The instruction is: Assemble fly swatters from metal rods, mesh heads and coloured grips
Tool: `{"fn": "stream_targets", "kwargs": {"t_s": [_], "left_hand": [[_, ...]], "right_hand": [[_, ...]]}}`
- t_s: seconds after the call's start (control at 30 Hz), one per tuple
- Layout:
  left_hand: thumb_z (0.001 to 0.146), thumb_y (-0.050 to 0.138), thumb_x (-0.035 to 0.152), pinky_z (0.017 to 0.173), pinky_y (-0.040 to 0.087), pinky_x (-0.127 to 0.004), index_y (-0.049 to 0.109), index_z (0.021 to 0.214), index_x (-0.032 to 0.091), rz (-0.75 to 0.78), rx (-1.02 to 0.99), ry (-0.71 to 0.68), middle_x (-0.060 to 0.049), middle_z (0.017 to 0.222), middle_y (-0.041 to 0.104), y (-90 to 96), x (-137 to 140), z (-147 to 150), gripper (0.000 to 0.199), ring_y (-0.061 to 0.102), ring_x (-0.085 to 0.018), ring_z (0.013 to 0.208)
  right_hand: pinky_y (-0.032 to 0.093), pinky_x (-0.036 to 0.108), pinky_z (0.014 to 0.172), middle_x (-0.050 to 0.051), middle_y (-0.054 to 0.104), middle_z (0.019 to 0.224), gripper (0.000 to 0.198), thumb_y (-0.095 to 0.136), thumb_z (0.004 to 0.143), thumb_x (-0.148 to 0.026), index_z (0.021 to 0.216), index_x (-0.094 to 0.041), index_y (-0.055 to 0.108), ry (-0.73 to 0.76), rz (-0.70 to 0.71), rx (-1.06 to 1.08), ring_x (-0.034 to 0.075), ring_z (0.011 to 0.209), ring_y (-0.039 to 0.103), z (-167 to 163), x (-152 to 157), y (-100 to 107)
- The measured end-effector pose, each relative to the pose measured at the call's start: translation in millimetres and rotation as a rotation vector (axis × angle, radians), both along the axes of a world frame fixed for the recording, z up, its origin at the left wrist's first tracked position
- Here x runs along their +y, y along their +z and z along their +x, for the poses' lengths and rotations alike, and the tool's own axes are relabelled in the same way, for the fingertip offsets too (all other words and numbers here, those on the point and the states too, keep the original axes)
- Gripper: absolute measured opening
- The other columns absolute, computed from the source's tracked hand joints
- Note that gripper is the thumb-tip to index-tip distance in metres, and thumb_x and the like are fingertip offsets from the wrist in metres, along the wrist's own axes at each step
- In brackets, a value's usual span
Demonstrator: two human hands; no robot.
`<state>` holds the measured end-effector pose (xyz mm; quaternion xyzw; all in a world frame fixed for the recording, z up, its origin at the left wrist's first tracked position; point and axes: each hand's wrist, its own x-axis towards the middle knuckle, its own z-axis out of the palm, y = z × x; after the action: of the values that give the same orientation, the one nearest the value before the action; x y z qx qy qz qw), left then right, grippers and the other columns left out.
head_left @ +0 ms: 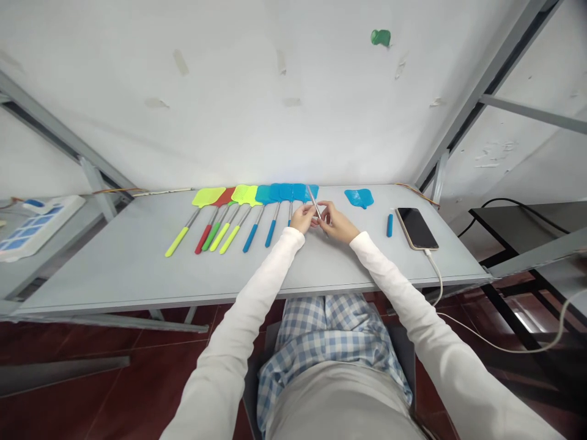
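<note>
Both my hands meet over the middle of the table around a thin silvery metal rod [312, 197], which tilts up to the left. My left hand [302, 218] pinches it from the left side. On the other side my right hand [338, 223] has its fingers closed on the rod's lower part. Just left of them lies a row of fly swatters with yellow-green, red, green and blue handles, such as the leftmost yellow swatter [208, 196]. A loose blue swatter head [359, 197] rests to the right, and a separate blue handle [389, 225] lies nearer the right end.
Beside the blue handle is a phone [417, 228] with a white cable [435, 275] hanging over the table's front edge. The grey table [137, 269] stands against a white wall between metal frame posts. A white case with blue compartments [36, 227] sits at far left.
</note>
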<state>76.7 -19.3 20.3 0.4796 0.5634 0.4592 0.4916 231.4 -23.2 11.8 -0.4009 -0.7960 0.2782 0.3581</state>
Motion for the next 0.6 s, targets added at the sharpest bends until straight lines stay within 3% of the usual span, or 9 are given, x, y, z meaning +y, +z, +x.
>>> {"fn": "stream_targets", "kwargs": {"t_s": [0.1, 0.17, 0.23, 0.33, 0.43, 0.53, 0.6], "left_hand": [[0.088, 0.052, 0.012, 0.066, 0.053, -0.023, 0.058, 0.09, 0.013, -0.073, -0.141, -0.009, -0.001, 0.069, 0.064, -1.9, 6, 2, 0.006, 0.062, -0.008, 0.057], [0.09, 0.049, 0.012, 0.067, 0.054, -0.024, 0.057, 0.09, 0.013, -0.136, -0.159, -0.024, 0.0, 0.067, 0.063, -6.4, 9, 7, 0.008, 0.062, -0.009, 0.056], [0.093, 0.045, 0.014, 0.068, 0.055, -0.026, 0.055, 0.095, 0.014, -0.164, -0.096, -0.035, 0.0, 0.071, 0.063, -11.8, 10, 14, 0.011, 0.063, -0.009, 0.057], [0.091, 0.047, 0.013, 0.074, 0.054, -0.027, 0.055, 0.102, 0.016, -0.115, 0.143, -0.093, -0.003, 0.082, 0.067, -17.5, 7, 23, 0.014, 0.065, -0.011, 0.064], [0.09, 0.053, 0.017, 0.087, 0.051, -0.03, 0.057, 0.105, 0.016, -0.001, 0.504, -0.161, -0.008, 0.096, 0.07, -16.6, 0, 27, 0.015, 0.069, -0.017, 0.087], [0.088, 0.061, 0.036, 0.096, 0.047, -0.034, 0.056, 0.11, 0.014, 0.064, 0.811, -0.22, -0.016, 0.113, 0.066, -10.2, -9, 36, 0.031, 0.063, -0.025, 0.111], [0.087, 0.062, 0.041, 0.095, 0.047, -0.036, 0.056, 0.112, 0.012, 0.056, 0.936, -0.247, -0.019, 0.121, 0.063, -6.0, -13, 43, 0.039, 0.061, -0.029, 0.116]], "right_hand": [[0.045, 0.028, 0.071, 0.004, 0.065, 0.095, 0.033, 0.05, 0.089, -0.035, 0.119, -0.021, 0.054, -0.045, 0.029, 0.027, 0.015, 0.076, 0.058, 19, -4, 3], [0.046, 0.03, 0.076, 0.006, 0.067, 0.099, 0.023, 0.048, 0.09, -0.033, 0.105, -0.021, 0.062, -0.115, 0.047, 0.028, 0.016, 0.078, 0.059, 30, -5, 2], [0.047, 0.032, 0.079, 0.007, 0.067, 0.1, 0.023, 0.05, 0.09, -0.031, 0.104, -0.019, 0.063, -0.154, 0.01, -0.034, 0.016, 0.074, 0.058, 32, -4, -3], [0.047, 0.035, 0.083, 0.01, 0.067, 0.101, 0.029, 0.052, 0.09, -0.029, 0.113, -0.016, 0.061, -0.166, -0.032, -0.186, 0.018, 0.075, 0.057, 26, -3, -12], [0.046, 0.036, 0.088, 0.013, 0.065, 0.105, 0.031, 0.045, 0.09, -0.021, 0.117, -0.014, 0.059, -0.248, 0.031, -0.277, 0.021, 0.088, 0.059, 29, -1, -15], [0.045, 0.041, 0.091, 0.018, 0.063, 0.108, 0.033, 0.039, 0.088, -0.014, 0.112, -0.011, 0.062, -0.483, 0.11, -0.384, 0.027, 0.101, 0.058, 50, 0, -10], [0.044, 0.046, 0.088, 0.023, 0.062, 0.109, 0.032, 0.04, 0.088, -0.015, 0.108, -0.009, 0.065, -0.686, 0.1, -0.508, 0.033, 0.103, 0.056, 67, 0, -5]]}}
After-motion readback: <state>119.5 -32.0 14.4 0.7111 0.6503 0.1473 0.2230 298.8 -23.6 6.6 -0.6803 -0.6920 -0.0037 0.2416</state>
